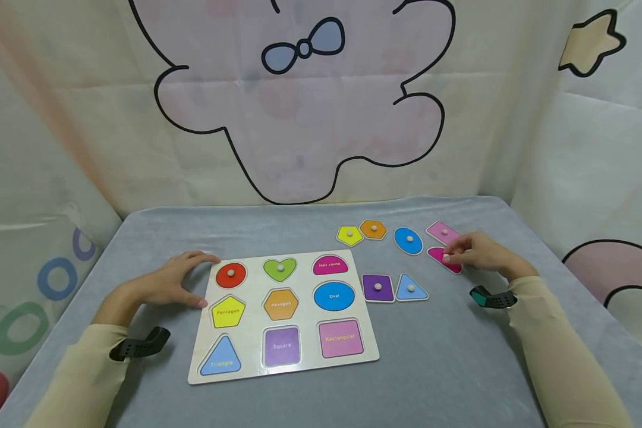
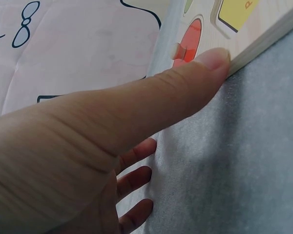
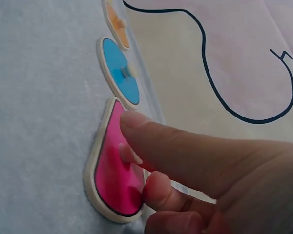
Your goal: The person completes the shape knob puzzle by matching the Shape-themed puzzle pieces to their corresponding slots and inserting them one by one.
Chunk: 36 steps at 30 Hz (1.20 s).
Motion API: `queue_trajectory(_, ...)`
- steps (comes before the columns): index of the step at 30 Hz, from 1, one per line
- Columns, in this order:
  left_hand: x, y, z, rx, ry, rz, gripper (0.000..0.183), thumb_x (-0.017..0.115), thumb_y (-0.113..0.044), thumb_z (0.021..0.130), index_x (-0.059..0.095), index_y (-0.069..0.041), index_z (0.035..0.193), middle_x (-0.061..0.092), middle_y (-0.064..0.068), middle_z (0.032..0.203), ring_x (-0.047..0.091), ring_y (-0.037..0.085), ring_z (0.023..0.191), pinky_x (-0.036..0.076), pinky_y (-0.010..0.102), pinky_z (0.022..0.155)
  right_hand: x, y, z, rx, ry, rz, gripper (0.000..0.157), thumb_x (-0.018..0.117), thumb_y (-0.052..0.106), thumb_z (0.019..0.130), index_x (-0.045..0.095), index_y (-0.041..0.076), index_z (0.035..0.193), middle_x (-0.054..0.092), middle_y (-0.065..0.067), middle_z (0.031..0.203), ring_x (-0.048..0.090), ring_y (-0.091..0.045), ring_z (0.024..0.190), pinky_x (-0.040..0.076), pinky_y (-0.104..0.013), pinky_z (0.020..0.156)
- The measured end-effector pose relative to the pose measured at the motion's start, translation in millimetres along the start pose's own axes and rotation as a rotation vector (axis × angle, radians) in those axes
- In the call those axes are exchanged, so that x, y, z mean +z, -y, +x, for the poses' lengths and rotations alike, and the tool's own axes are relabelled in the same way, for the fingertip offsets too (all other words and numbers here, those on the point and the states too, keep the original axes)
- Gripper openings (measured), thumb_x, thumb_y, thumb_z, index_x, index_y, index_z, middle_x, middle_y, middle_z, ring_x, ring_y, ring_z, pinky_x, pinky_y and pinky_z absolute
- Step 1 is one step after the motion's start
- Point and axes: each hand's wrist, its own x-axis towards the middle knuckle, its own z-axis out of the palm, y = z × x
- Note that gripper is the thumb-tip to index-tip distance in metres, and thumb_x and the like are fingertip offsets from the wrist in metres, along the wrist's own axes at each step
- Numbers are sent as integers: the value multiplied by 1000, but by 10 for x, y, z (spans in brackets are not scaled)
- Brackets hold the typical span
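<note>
A white shape puzzle board [image 1: 251,368] lies on the table. A red circle piece [image 1: 231,275] and a green heart piece [image 1: 280,270] sit in its top row. My left hand [image 1: 168,279] is at the board's left side, fingers spread; its thumb [image 2: 212,61] touches the edge. On the right, my right hand [image 1: 478,252] has thumb and fingers at the knob of the pink half-round piece [image 3: 115,175], pinching it. The half-round looks to be on or very near the cloth; any gap under it cannot be made out. A pink rectangle piece [image 1: 441,232] lies just behind it.
Behind the board lie a yellow pentagon [image 1: 346,240] and an orange hexagon [image 1: 371,234], with a blue oval [image 1: 408,245] to their right. A purple square [image 1: 377,293] and a blue triangle [image 1: 411,293] are close to the board's right edge. A printed curtain [image 1: 299,148] stands behind.
</note>
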Motion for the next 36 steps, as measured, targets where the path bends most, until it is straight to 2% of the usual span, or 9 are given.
queue_trajectory(10, -7, -8, 28, -1, 2, -10, 86, 87, -43, 74, 46, -21, 146, 30, 27, 157, 28, 53, 138, 30, 81, 105, -8, 16, 7, -20, -34, -22, 29, 74, 24, 93, 69, -1, 107, 53, -2, 77, 47, -17, 81, 39, -25, 63)
queue_trajectory(19, -5, 3, 29, -4, 6, -10, 86, 87, -44, 74, 46, -21, 146, 30, 27, 157, 27, 53, 139, 30, 81, 104, 7, 39, 12, -25, -45, -39, 24, 74, 19, 93, 68, -4, 101, 52, -2, 76, 47, -16, 79, 38, -25, 62)
queue_trajectory(28, 14, 3, 20, -9, 11, -17, 86, 87, -44, 74, 46, -21, 146, 29, 27, 157, 26, 54, 139, 29, 82, 105, 20, 42, -4, -8, -43, -36, 25, 75, 21, 92, 68, -2, 100, 53, -1, 77, 48, -18, 83, 40, -25, 63)
queue_trajectory(36, 1, -27, 4, -23, 8, -22, 87, 87, -43, 74, 46, -21, 147, 28, 27, 158, 26, 53, 139, 30, 81, 105, -10, 31, -35, -38, -50, -44, 24, 74, 20, 93, 69, -2, 102, 54, -3, 81, 47, -19, 85, 39, -26, 64)
